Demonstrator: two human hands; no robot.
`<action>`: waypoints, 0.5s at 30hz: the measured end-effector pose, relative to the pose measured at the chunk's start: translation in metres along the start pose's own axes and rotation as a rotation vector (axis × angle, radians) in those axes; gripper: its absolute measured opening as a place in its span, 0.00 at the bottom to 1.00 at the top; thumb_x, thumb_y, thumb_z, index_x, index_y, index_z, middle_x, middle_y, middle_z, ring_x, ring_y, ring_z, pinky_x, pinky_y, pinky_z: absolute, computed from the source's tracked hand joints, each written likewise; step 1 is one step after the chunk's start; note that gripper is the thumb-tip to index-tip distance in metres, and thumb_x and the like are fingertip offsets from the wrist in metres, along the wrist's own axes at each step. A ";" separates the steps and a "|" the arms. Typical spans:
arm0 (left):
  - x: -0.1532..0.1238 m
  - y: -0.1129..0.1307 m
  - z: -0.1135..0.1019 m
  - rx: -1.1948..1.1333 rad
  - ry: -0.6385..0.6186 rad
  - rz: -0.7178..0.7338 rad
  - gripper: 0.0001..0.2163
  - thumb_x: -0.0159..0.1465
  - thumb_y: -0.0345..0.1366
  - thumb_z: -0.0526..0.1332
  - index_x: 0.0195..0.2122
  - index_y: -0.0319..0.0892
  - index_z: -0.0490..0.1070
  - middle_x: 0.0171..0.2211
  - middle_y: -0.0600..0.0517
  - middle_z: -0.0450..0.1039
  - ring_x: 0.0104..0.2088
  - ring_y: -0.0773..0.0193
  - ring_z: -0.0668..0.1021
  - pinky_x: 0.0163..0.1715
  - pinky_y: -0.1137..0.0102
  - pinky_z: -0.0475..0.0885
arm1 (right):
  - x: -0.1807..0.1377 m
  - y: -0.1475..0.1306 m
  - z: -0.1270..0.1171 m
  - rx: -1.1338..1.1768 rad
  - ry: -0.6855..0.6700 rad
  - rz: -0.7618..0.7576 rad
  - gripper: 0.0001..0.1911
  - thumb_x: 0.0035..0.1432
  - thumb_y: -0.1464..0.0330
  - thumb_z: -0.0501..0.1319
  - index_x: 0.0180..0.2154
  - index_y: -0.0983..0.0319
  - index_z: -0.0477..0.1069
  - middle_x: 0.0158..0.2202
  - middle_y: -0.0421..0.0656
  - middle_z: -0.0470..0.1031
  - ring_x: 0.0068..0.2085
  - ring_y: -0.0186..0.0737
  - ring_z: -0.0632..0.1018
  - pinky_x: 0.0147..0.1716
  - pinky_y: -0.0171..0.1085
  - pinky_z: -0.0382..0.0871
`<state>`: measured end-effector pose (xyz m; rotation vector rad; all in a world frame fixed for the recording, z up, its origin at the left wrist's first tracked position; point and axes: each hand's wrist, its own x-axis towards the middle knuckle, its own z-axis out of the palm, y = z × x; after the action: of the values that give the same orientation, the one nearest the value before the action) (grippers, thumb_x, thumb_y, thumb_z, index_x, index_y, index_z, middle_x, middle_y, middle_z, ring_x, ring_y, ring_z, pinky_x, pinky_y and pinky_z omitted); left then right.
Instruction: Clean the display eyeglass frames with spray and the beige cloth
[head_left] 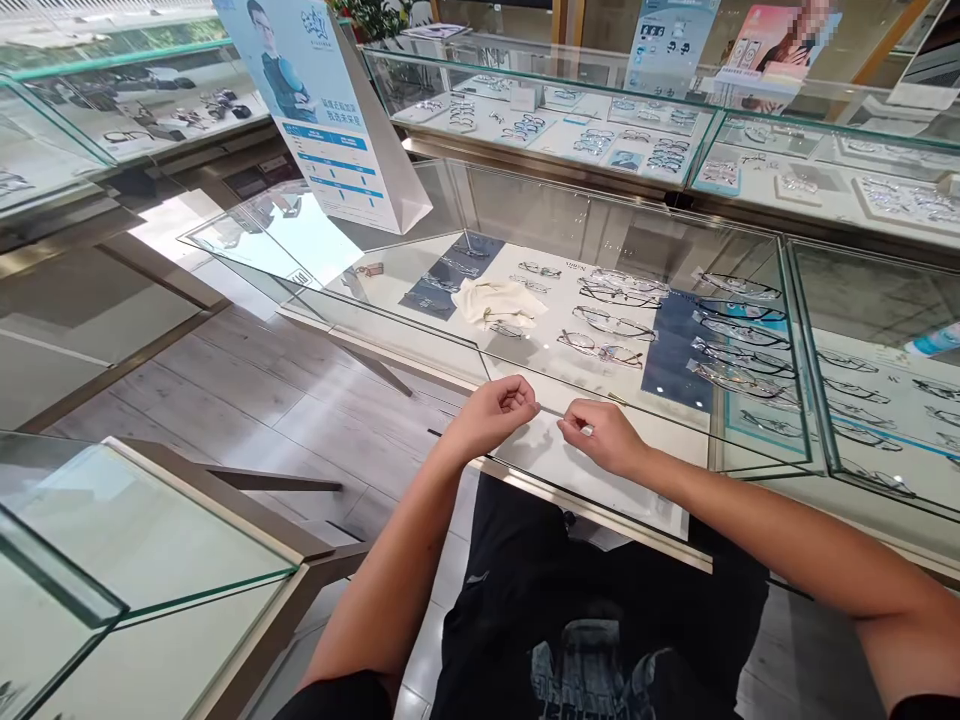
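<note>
My left hand hovers at the front edge of the glass display case, its fingers curled in a pinch. Whatever its fingertips may hold is too small to make out. Just to the right, my right hand is closed the same way, with a tiny bright spot by its thumb that I cannot identify. A narrow gap separates the two hands. A small brass-coloured piece lies close behind the right hand. Beyond the left hand is a crumpled cream cloth, with eyeglasses to its right.
Rows of eyeglasses fill the case's right part. A tall folded sign stands on the glass at the back left. More glass cases line the back and the lower left. Grey plank floor shows between them.
</note>
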<state>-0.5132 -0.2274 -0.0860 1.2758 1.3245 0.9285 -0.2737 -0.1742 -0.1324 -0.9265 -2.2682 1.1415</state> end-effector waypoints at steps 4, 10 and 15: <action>-0.003 0.003 -0.001 0.102 0.004 -0.011 0.12 0.65 0.46 0.70 0.34 0.43 0.74 0.26 0.57 0.66 0.29 0.65 0.67 0.31 0.69 0.62 | 0.009 0.021 0.013 0.188 0.060 0.073 0.15 0.69 0.55 0.64 0.32 0.56 0.71 0.31 0.40 0.76 0.35 0.41 0.75 0.40 0.40 0.70; -0.010 -0.001 0.010 0.470 0.210 0.170 0.05 0.72 0.40 0.63 0.44 0.46 0.76 0.45 0.48 0.79 0.49 0.53 0.80 0.52 0.59 0.74 | 0.040 0.061 0.005 0.105 0.160 0.144 0.10 0.61 0.59 0.67 0.31 0.56 0.71 0.30 0.37 0.72 0.33 0.39 0.71 0.37 0.39 0.67; -0.016 -0.010 0.022 0.808 0.367 0.279 0.07 0.75 0.37 0.63 0.52 0.45 0.73 0.51 0.45 0.79 0.53 0.46 0.80 0.53 0.54 0.76 | 0.070 0.086 0.005 -0.037 0.175 0.306 0.03 0.63 0.68 0.64 0.34 0.57 0.73 0.31 0.37 0.74 0.36 0.39 0.76 0.42 0.40 0.75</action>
<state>-0.4947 -0.2468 -0.0972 2.0087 1.9550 0.8659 -0.2921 -0.0884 -0.2005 -1.3681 -2.0615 1.0941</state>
